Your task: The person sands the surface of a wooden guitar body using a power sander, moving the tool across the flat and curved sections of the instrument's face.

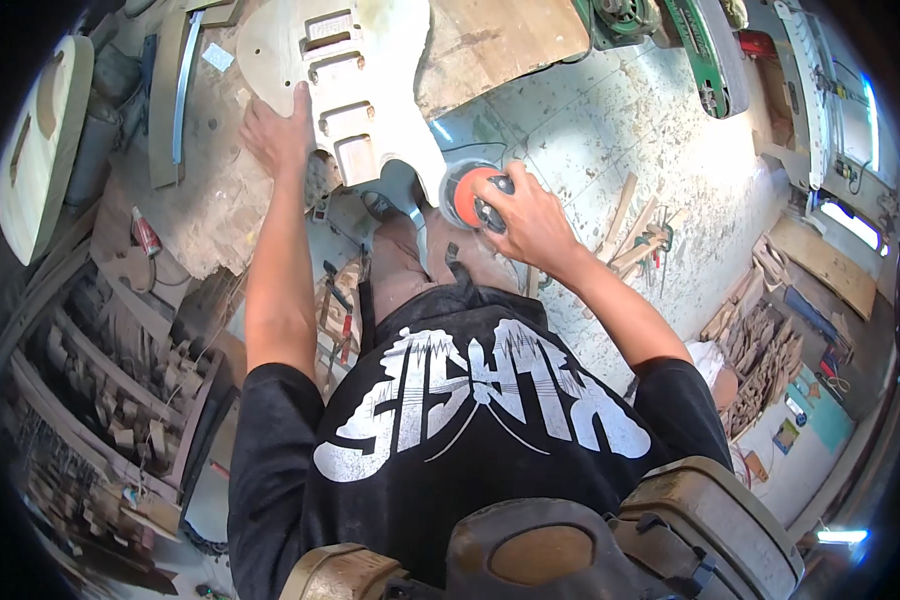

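Observation:
A pale wooden guitar body [390, 60] with several routed pockets lies at the top centre on a dusty workbench [190, 240]. My left hand [278, 135] is wrapped on its lower left part, thumb on the top face. My right hand [530, 220] grips an orange and black round power tool, apparently a sander [475, 185], at the body's lower right edge. Whether the tool's pad touches the wood I cannot tell. A metal straightedge [184, 90] and a small pale pad [218, 56] lie left of the body.
Another wooden body [40, 150] stands at the far left. A plywood board [500, 45] and green machinery [695, 60] are at the top right. Wood offcuts [635, 235] and clamps lie on the speckled floor [610, 130]. Shelves of wood pieces [140, 410] fill the lower left.

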A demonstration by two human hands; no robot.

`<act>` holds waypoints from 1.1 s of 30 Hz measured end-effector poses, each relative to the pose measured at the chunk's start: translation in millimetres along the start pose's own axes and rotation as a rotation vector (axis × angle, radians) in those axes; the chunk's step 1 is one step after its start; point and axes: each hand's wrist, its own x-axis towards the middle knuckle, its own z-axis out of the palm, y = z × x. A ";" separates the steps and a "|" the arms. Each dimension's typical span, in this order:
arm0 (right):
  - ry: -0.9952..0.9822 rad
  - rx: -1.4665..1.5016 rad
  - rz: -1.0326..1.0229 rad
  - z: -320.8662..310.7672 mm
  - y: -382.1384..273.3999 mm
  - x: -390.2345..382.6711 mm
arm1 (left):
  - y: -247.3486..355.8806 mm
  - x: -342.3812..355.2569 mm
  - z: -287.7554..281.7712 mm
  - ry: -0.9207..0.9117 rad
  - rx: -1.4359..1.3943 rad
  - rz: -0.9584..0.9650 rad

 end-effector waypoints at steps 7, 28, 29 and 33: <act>-0.060 -0.087 -0.096 30.2 24.6 -9.2 | 2.5 -0.1 -0.8 0.038 -0.023 0.010; 0.161 0.097 0.051 14.8 2.7 -10.1 | 3.2 -0.9 -2.3 -0.032 -0.019 -0.033; 0.162 0.100 0.047 14.0 2.4 -8.1 | 2.8 -0.1 -2.5 -0.012 -0.046 -0.020; 0.115 0.089 0.026 10.9 -0.5 -10.5 | -3.4 1.9 -0.3 -0.034 0.007 -0.031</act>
